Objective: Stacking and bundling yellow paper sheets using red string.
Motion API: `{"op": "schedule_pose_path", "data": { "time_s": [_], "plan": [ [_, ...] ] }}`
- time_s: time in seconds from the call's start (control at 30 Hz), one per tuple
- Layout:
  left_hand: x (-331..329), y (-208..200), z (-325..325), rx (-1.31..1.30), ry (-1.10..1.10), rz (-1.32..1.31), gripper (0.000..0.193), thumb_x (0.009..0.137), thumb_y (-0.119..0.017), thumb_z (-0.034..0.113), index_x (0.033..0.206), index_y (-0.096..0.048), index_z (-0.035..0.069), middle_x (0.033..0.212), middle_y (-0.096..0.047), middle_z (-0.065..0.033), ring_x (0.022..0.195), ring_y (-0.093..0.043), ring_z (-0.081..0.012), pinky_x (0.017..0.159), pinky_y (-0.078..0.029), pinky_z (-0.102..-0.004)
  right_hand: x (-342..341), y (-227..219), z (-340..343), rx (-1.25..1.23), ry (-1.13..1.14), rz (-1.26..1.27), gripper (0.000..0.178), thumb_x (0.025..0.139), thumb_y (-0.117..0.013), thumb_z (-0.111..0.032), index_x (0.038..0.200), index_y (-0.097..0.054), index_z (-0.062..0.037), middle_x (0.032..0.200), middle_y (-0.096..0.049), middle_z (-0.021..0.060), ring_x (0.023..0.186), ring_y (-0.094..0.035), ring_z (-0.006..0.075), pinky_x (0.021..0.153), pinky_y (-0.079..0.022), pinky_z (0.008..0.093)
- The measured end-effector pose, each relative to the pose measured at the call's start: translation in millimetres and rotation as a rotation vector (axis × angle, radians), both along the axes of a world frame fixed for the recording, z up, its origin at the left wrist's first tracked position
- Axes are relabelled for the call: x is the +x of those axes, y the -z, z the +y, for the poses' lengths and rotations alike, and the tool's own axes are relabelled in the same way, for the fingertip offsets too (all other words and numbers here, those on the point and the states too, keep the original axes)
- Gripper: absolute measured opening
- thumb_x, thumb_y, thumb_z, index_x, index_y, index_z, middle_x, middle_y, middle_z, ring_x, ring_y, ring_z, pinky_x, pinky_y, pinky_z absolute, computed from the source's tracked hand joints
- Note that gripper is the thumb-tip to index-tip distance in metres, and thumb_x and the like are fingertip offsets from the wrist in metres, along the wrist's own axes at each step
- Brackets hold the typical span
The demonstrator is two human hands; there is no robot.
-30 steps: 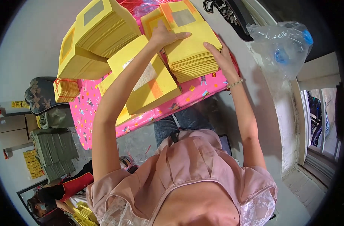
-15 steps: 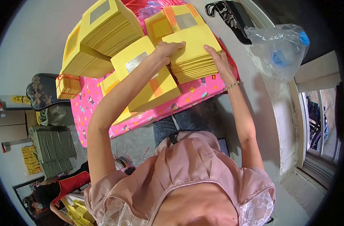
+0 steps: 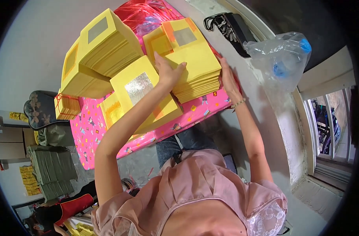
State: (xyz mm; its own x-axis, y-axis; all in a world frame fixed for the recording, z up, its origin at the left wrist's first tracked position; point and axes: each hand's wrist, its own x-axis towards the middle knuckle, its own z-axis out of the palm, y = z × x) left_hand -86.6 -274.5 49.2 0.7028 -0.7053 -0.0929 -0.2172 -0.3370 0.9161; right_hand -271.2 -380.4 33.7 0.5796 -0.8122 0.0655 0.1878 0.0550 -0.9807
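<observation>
A thick stack of yellow paper (image 3: 193, 65) lies near the table's right front corner, its many layers showing along the front. Against its left edge rests my left hand (image 3: 169, 74), fingers stretched and apart, thumb over the top sheet. Along the stack's right side lies my right hand (image 3: 229, 82), fingers straight; some are hidden by the stack's edge. Left of it sits a large yellow paper block with a silver patch (image 3: 139, 87), partly behind my left forearm. Another yellow stack with a silver and orange patch (image 3: 185, 36) stands just behind.
Tall yellow stacks (image 3: 108, 43) rise at the table's back left, with a small tied bundle (image 3: 67, 106) beside them. Red plastic (image 3: 146, 13) lies at the back of the pink table cover (image 3: 87, 135). At right are a black bag (image 3: 230, 33) and clear plastic bag (image 3: 281, 59). A co-worker (image 3: 69, 212) is lower left.
My left hand has shifted left and down off the stack's top toward its left edge. My right thumb has left the top, and the hand now lies along the side. The view has tilted slightly.
</observation>
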Motion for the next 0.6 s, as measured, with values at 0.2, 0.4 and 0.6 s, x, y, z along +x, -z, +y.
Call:
{"op": "schedule_pose_path", "data": {
  "time_s": [0.2, 0.4, 0.6],
  "plan": [
    [-13, -15, 2, -0.044, 0.032, -0.957, 0.091, 0.078, -0.071, 0.020, 0.147, -0.015, 0.002, 0.146, -0.016, -0.0341, 0.136, -0.013, -0.0526, 0.111, -0.017, -0.0558, -16, 40, -49, -0.677, 0.383, 0.594, 0.030, 0.096, -0.045, -0.025, 0.115, -0.059, -0.0056, 0.087, -0.065, 0.0244, 0.085, -0.064, 0.0402, 0.076, -0.049, 0.0471],
    [-14, -14, 4, 0.107, 0.307, -1.102, 0.053, 0.087, -0.057, 0.017, 0.138, -0.044, 0.015, 0.140, -0.039, -0.0241, 0.133, -0.030, -0.0427, 0.110, -0.020, -0.0571, 2, 65, -67, -0.868, 0.277, 1.099, 0.018, 0.093, -0.048, -0.018, 0.095, -0.056, -0.0015, 0.081, -0.065, 0.0249, 0.080, -0.064, 0.0427, 0.069, -0.050, 0.0496],
    [-13, -12, 7, 0.102, 0.320, -1.111, 0.045, 0.089, -0.052, 0.021, 0.133, -0.047, 0.014, 0.136, -0.044, -0.0203, 0.129, -0.038, -0.0372, 0.109, -0.022, -0.0538, 2, 58, -63, -0.855, 0.307, 1.117, 0.016, 0.091, -0.052, -0.018, 0.089, -0.055, -0.0018, 0.082, -0.065, 0.0236, 0.080, -0.064, 0.0415, 0.066, -0.050, 0.0492]
  ]
}}
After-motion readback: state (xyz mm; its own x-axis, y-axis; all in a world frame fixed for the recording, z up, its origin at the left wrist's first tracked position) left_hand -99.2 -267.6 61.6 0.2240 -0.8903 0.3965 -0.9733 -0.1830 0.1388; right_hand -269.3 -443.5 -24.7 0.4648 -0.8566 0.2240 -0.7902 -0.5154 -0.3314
